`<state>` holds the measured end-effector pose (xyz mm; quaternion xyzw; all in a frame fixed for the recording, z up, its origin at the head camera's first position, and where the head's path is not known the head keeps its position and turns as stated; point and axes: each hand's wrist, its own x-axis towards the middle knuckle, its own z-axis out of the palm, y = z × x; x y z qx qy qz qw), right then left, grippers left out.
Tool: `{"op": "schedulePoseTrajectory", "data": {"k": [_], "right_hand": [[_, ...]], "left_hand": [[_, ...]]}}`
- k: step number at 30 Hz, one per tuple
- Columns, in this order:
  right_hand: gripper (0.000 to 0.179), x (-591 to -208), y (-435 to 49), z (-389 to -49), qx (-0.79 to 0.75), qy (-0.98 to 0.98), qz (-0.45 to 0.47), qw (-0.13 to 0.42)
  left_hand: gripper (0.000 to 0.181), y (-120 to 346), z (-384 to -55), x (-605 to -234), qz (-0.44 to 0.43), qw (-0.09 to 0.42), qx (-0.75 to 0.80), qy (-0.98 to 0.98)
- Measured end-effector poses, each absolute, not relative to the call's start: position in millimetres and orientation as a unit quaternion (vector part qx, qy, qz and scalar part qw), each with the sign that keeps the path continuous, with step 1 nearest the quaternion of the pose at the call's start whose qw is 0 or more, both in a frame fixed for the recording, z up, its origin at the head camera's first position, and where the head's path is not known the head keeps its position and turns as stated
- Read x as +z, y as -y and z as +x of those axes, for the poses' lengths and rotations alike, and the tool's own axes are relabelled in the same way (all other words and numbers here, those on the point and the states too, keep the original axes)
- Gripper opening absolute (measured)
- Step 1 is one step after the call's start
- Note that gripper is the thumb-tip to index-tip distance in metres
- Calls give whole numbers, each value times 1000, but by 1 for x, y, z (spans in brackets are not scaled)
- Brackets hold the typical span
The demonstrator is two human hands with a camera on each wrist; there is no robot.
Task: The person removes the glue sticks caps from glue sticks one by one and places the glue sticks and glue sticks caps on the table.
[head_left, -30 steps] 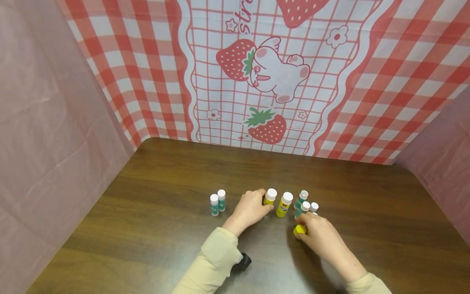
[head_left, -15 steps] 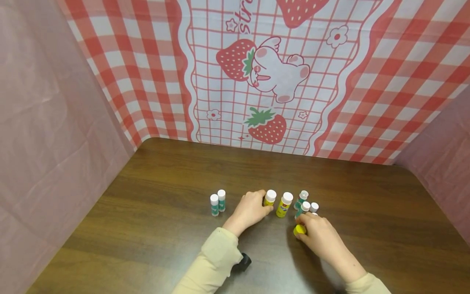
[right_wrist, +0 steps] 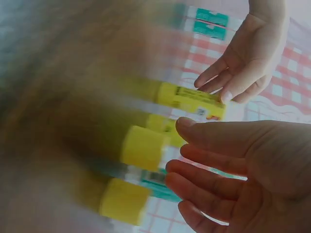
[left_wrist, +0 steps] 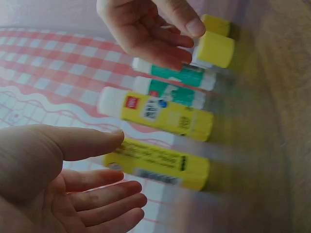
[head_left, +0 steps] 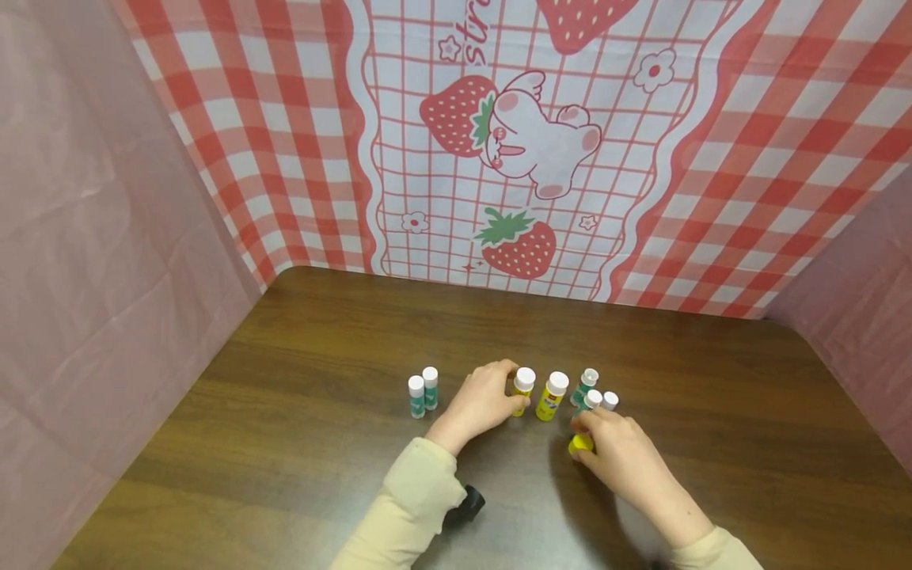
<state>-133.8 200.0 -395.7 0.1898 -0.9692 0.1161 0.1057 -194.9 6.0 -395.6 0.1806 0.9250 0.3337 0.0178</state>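
A yellow glue stick (head_left: 523,382) with a white top stands upright beside my left hand (head_left: 483,400). The left thumb reaches its side, and the other fingers are loosely extended in the left wrist view. To its right is a second yellow glue stick (head_left: 552,397), also upright. My right hand (head_left: 623,447) hovers around a short yellow cylinder (head_left: 580,445), thumb on one side and fingers on the other. In the right wrist view its fingers (right_wrist: 209,182) are spread and relaxed. Another short yellow cylinder (right_wrist: 125,201) stands there, hidden by the hand in the head view.
Several green-and-white glue sticks (head_left: 586,388) cluster behind the right hand. A pair of thin green-and-white glue sticks (head_left: 416,397) stands left of the left hand. The brown wooden table (head_left: 321,356) ends at a strawberry-print cloth (head_left: 527,158); pink cloth (head_left: 107,198) hangs at the sides.
My left hand has eased slightly left, and a gap now shows between its palm and the yellow glue stick. The right hand has stayed almost still.
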Motion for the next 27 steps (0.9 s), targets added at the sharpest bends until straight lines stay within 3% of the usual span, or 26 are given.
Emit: {"op": "schedulePoseTrajectory", "data": {"k": [6,14,21,27], "right_hand": [[29,-365,-191,-134,117,964,196,135],[25,-341,-154,-151,151,947,234,161],[22,-343,-113,-176,178,941,255,133],[22,-349,-80,-185,197,934,281,104]], "left_hand": [[44,17,-190,-373,184,-2,353,-917],[44,66,-186,-356,132,-82,363,-919],[53,92,-180,-378,92,-50,344,-933],[44,90,-181,-398,77,-41,321,-943]]}}
